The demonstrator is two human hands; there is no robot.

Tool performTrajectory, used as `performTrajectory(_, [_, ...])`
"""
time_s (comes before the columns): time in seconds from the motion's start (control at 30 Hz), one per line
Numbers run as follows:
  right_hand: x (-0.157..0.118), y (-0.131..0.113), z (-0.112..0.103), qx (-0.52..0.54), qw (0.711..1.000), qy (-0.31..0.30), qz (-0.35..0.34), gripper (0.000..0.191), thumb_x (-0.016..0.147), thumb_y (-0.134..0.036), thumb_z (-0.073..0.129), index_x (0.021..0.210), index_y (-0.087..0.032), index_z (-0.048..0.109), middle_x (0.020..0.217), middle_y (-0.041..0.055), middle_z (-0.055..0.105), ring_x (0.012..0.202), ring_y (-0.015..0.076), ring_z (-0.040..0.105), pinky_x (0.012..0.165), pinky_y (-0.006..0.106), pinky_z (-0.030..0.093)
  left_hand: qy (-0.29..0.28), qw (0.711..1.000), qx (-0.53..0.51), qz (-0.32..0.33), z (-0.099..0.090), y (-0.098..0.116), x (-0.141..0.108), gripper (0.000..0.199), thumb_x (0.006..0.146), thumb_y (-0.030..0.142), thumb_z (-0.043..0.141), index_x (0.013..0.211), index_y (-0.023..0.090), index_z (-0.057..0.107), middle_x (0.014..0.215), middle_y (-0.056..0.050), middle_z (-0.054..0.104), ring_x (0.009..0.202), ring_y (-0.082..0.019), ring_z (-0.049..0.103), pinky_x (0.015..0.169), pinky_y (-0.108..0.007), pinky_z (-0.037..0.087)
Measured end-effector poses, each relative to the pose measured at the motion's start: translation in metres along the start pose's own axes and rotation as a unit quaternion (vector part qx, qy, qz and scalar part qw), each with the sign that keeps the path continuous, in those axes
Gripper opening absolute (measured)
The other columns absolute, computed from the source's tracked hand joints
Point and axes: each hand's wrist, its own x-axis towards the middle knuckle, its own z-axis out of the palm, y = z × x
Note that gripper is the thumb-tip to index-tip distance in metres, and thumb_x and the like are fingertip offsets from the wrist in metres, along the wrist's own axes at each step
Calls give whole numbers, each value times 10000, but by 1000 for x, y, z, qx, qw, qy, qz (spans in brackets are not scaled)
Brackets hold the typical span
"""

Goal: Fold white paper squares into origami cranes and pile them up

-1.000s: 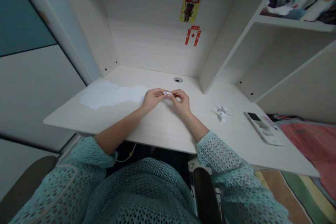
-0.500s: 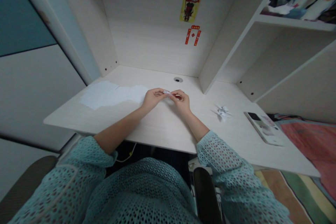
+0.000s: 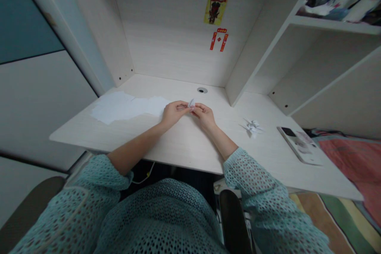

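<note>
A small piece of folded white paper is pinched between the fingertips of both hands, just above the desk. My left hand is closed on its left side, thumb and fingers pressed together. From the right, my right hand grips it the same way. A pointed tip of the paper sticks up between the hands; its lower part is hidden by the fingers. White paper sheets lie flat to the left of my left hand. Off to the right rests a spiky folded white paper shape.
A phone in a pale case lies near the desk's right end. Behind the hands is a round cable hole. An upright partition and an open shelf rise on the right. A chair armrest stands below the desk edge.
The folded paper has turned so that a pointed flap now stands up between the fingertips. My right hand's fingers have drawn closer together around it. The other things stay put.
</note>
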Motion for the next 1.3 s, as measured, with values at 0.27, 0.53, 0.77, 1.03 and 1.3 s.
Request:
performTrajectory(0.27, [3, -3, -5, -35, 999, 3, -29, 305, 588, -435, 725, 759, -185, 682, 708, 23, 690, 629, 142, 596, 669, 309, 496, 53, 996, 62, 25, -5, 5, 0, 267, 630, 424, 730, 784, 207, 722, 851, -51, 711, 820, -195, 645, 812, -308, 472])
performTrajectory(0.53, [2, -3, -6, -78, 995, 9, -67, 253, 623, -416, 708, 754, -200, 723, 742, 27, 701, 605, 130, 563, 588, 273, 442, 39, 996, -71, -37, -1, -5, 6, 302, 585, 421, 749, 699, 149, 682, 779, -65, 701, 752, -178, 638, 774, -313, 477])
performTrajectory(0.77, [2, -3, -5, -57, 997, 5, -44, 252, 616, -389, 727, 760, -183, 709, 706, 19, 677, 581, 110, 534, 563, 245, 423, 12, 989, -128, -75, -1, -5, 7, 335, 551, 420, 768, 681, 133, 657, 739, -62, 689, 743, -171, 630, 779, -312, 463])
performTrajectory(1.03, [1, -1, -4, -57, 998, 5, -22, 242, 609, -383, 732, 728, -173, 706, 642, 18, 659, 539, 102, 502, 543, 245, 388, -4, 986, -132, -104, -1, -8, 7, 267, 581, 355, 754, 678, 133, 642, 698, -53, 680, 679, -151, 618, 749, -296, 463])
performTrajectory(1.3, [4, -1, -10, -42, 998, -52, -9, 275, 623, -442, 713, 733, -190, 696, 690, 14, 663, 594, 113, 528, 585, 248, 415, -90, 975, -125, -159, -7, -9, 10, 298, 606, 411, 739, 651, 134, 636, 675, -46, 667, 654, -130, 593, 635, -240, 396])
